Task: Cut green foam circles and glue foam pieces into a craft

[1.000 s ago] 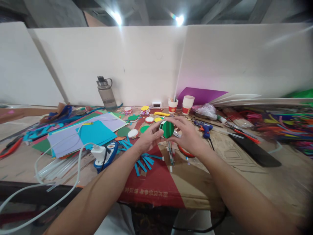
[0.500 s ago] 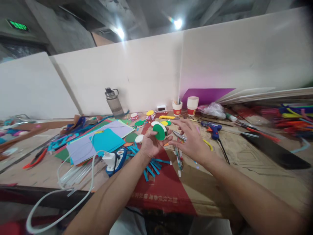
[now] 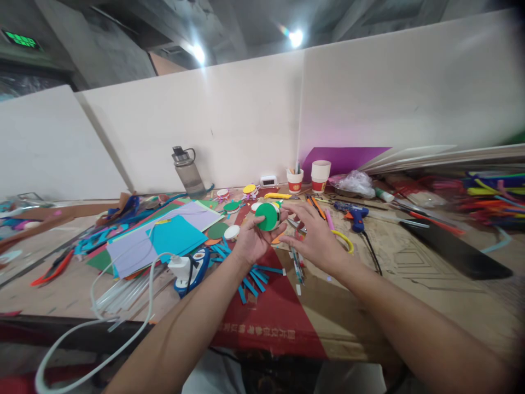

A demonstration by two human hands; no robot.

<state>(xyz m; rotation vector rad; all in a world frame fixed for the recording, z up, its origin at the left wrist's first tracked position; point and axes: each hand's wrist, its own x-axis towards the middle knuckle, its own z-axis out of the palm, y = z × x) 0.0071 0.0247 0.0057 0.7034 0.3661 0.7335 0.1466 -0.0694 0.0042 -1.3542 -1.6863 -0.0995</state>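
My left hand (image 3: 253,239) grips a small round paper piece (image 3: 266,216) with a green face and a white rim, thumb at its near edge. My right hand (image 3: 312,232) hovers just to the right, fingers curved and apart, with nothing visible between them. Partly behind the right hand lies a metal blade (image 3: 293,224), mostly hidden. Below both hands, blue paper strips (image 3: 255,280) are spread over the cardboard. A white disc (image 3: 232,232) rests left of my left hand. Farther back stand similar round pieces, one yellow-topped (image 3: 250,189) and one green-topped (image 3: 232,206).
A blue glue gun (image 3: 357,218) with a black cord lies to the right, near a yellow curved strip (image 3: 343,241). Coloured sheets (image 3: 178,241), a blue power strip (image 3: 192,276) and a white cable occupy the left. A bottle (image 3: 188,174) and paper cups (image 3: 320,178) stand at the back.
The green piece has turned so its face points more toward me and less of its white side shows. My right hand has shifted slightly left, covering more of the metal blade.
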